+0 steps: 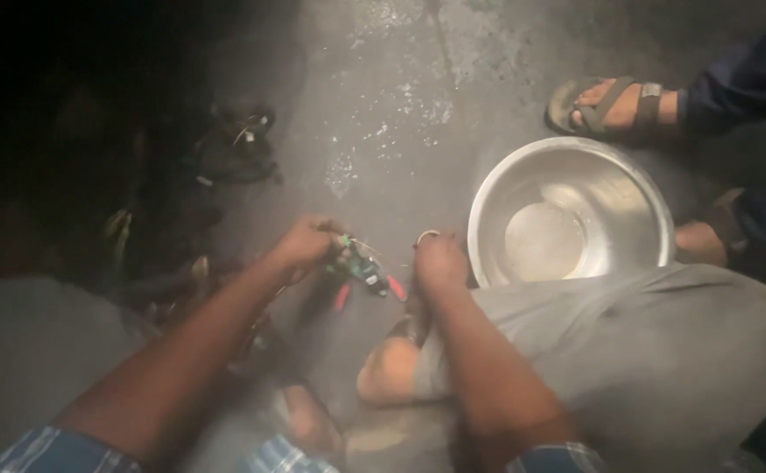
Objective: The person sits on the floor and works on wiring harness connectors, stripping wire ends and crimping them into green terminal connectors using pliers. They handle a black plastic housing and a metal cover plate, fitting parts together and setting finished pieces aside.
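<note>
Low over the concrete floor, the left hand clenches a bundle of wires while the right hand grips red-handled pliers beside a steel bowl. Steady, short nips near the fingers seem wisest.

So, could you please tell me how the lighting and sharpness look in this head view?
Head view: dim overall, the left side nearly black; light falls on the steel bowl, which shows glare; the left hand and right hand are slightly motion-blurred; the wet floor glints.
</note>
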